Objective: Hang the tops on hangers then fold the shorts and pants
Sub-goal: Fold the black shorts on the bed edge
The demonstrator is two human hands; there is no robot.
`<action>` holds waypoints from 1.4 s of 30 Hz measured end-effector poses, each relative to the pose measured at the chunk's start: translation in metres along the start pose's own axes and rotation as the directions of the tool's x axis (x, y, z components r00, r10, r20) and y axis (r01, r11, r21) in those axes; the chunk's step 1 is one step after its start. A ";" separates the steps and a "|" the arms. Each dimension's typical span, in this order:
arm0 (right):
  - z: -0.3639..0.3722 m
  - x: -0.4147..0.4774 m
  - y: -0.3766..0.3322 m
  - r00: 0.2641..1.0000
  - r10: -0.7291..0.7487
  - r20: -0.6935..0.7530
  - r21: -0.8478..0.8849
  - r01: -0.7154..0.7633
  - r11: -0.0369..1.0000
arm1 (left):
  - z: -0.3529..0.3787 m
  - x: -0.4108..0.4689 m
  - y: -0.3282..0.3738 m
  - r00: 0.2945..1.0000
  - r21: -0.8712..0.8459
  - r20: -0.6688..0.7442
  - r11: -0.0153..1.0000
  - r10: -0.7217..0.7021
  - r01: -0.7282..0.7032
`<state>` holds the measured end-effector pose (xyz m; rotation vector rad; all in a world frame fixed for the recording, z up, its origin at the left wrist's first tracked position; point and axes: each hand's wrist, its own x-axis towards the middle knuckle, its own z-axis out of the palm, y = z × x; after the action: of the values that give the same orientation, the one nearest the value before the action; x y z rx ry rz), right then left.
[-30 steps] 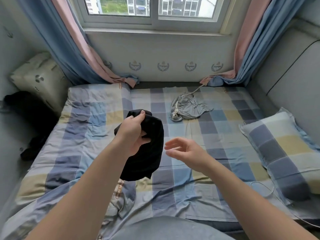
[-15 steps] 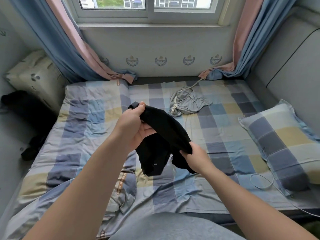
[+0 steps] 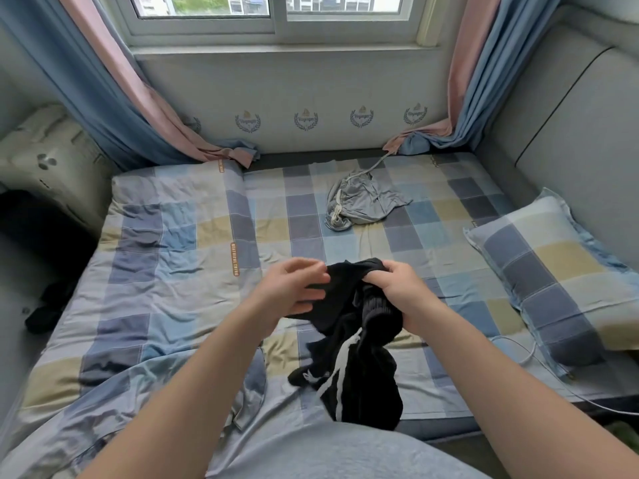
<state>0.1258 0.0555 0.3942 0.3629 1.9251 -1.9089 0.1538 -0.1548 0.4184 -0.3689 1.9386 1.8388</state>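
We held the black striped garment (image 3: 377,385) up over the bed (image 3: 173,236) — right hand (image 3: 397,295) clenched on its ribbed waistband, left hand (image 3: 294,292) pinching the edge. Folding step, we judged — next it needed spreading flat. Grey shorts (image 3: 363,205) lay farther back.

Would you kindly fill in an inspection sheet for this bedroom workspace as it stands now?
Surface: bed, rumpled checked sheet.
Job's things: black garment with white stripes, held up over the bed's near side; grey drawstring shorts, crumpled on the far side; no hangers seen.
Clutter: checked pillow at right; cream cushion and dark items left of the bed.
Grippers: right hand grips the black garment; left hand touches it, blurred, grip unclear.
Cables: white cable loops on the bed beside the pillow.
Surroundings: window, blue and pink curtains either side.
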 end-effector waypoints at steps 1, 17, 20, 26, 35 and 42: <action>0.004 -0.002 -0.005 1.000 0.005 -0.010 0.060 -0.005 0.998 | 0.004 -0.001 -0.006 1.000 0.053 0.026 0.999 -0.006 0.005; 0.007 -0.019 -0.059 0.971 -0.152 0.184 0.702 -0.022 0.712 | 0.034 0.005 -0.027 0.956 -0.018 -0.014 0.956 0.294 -0.294; 0.001 -0.018 -0.055 0.985 -0.080 0.150 0.466 0.001 0.885 | 0.027 0.007 -0.024 0.957 -0.194 -0.182 0.946 0.227 -0.261; 0.019 -0.022 -0.018 0.981 0.065 0.182 -0.150 -0.038 0.988 | 0.008 0.009 -0.014 0.951 -0.387 -0.294 0.899 0.092 -0.207; 0.023 0.009 0.054 0.942 0.329 0.069 -0.258 -0.302 0.918 | -0.008 -0.007 -0.004 0.981 -0.667 -0.139 0.720 0.134 -0.193; 0.055 0.032 0.054 0.874 0.456 0.167 -0.098 -0.446 0.890 | -0.017 -0.018 -0.003 0.987 -0.685 0.064 0.725 0.151 -0.066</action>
<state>0.1271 -0.0003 0.3325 0.5432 1.5951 -1.5196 0.1689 -0.1741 0.4247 -0.3577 1.1490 2.5575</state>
